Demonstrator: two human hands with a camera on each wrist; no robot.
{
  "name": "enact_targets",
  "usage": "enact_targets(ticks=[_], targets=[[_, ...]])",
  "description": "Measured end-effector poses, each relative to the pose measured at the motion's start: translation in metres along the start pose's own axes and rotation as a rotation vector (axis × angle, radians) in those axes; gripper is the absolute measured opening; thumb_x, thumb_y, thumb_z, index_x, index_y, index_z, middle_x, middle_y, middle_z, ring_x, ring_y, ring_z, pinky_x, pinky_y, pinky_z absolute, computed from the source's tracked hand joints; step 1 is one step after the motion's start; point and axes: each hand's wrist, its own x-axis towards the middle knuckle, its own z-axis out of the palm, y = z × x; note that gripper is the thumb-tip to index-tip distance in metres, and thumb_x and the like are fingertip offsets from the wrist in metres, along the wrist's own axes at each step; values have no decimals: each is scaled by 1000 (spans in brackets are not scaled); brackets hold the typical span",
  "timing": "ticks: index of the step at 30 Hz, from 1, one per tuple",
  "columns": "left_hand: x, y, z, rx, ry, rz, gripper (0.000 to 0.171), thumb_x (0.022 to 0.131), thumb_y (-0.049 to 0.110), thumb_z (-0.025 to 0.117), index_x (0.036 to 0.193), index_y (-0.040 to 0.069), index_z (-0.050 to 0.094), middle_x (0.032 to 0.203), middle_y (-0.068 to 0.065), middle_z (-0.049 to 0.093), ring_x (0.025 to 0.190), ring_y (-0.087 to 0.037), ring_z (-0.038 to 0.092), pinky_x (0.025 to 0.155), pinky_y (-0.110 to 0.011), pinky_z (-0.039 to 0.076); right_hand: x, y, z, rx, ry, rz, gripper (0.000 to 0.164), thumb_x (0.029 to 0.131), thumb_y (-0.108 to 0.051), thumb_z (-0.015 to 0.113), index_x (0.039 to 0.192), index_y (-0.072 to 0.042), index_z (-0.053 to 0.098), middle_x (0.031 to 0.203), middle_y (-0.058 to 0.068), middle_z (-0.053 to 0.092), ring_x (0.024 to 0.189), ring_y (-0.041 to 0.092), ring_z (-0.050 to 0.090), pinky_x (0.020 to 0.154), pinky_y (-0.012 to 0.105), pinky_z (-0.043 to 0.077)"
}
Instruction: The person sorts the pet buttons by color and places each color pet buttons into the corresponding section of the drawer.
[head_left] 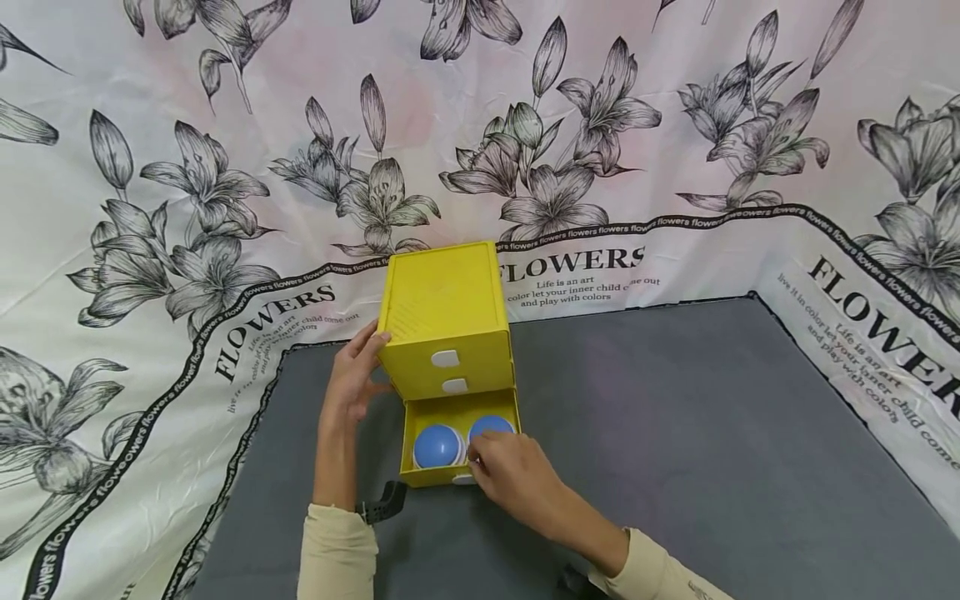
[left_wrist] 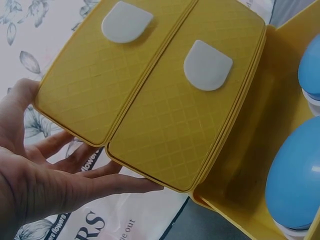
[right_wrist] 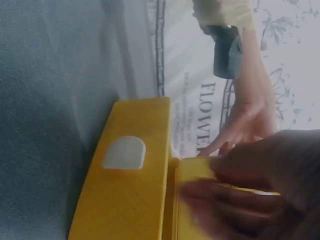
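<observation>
A yellow drawer box (head_left: 444,296) stands on the table with its lowest drawer (head_left: 423,476) pulled out. Inside that drawer sit two round things with blue domed tops and white rims, the left one (head_left: 437,446) in full sight, the right one (head_left: 491,427) partly behind my right hand. My left hand (head_left: 354,379) rests against the box's left side, its thumb at the upper front edge and its fingers stretched along the side. Over the drawer's front right part is my right hand (head_left: 521,479), fingers bent downward and blurred in the right wrist view; I cannot tell whether they grip anything.
White tabs mark the drawer fronts, such as the upper tab (head_left: 445,358). Grey table surface (head_left: 675,433) surrounds the box. Behind it rises a white cloth (head_left: 585,283) printed with flowers and lettering.
</observation>
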Motion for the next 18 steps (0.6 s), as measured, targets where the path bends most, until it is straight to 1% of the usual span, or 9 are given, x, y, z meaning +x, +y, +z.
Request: enact_targets(ticks=[1,3,5,6,9,11,12,18], targets=[[0,-1,1,-3,0,-1,63,107,35,57,165,25,34,171,-7,34,158,-31,34,109,-74,44,-3,0,1,-1,-13,0,27,86,-4,78,66,-14,63,60,-9,45,57,-3,29,51,15,26],[-1,-4,2,-4,0,-4,63,107,35,57,165,26,35,171,-7,35,158,-30,35,108,-73,44,-10,1,5,4,-73,1,30,85,-6,80,64,-15,61,57,-9,46,55,-2,32,50,16,28],[-1,-3,2,-1,4,-4,63,107,35,57,165,26,35,171,-7,35,157,-30,35,108,-73,45,-15,2,10,-11,-110,-5,30,84,-9,80,64,-16,60,57,-8,50,53,0,38,48,19,32],[-1,-3,1,-1,5,-8,62,107,35,57,165,26,35,170,-7,35,157,-30,36,108,-73,45,-18,2,14,-37,-101,-14,28,84,-10,81,66,-16,60,59,-7,55,53,2,45,47,21,36],[0,-3,1,10,-2,-13,63,107,35,57,165,26,34,171,-6,34,158,-30,35,109,-72,45,-26,1,24,-155,-24,-34,28,81,-8,79,68,-15,55,61,-3,57,51,13,56,43,30,40],[1,-3,1,12,-8,-9,63,107,35,57,165,26,35,172,-6,33,158,-31,34,109,-72,45,-27,1,31,-219,36,-36,28,80,-6,79,69,-14,55,62,0,58,51,19,59,41,34,41],[1,-3,2,12,-9,-7,63,107,35,57,165,26,35,172,-6,33,158,-31,34,109,-72,45,-28,1,34,-242,52,-37,27,80,-5,79,69,-14,55,62,0,59,51,20,61,40,34,42],[2,-2,1,10,2,-3,63,107,36,57,165,26,35,171,-7,34,157,-31,36,108,-72,46,-22,-2,46,-292,58,-13,29,82,-2,76,64,-13,56,60,2,63,50,19,62,40,35,44]])
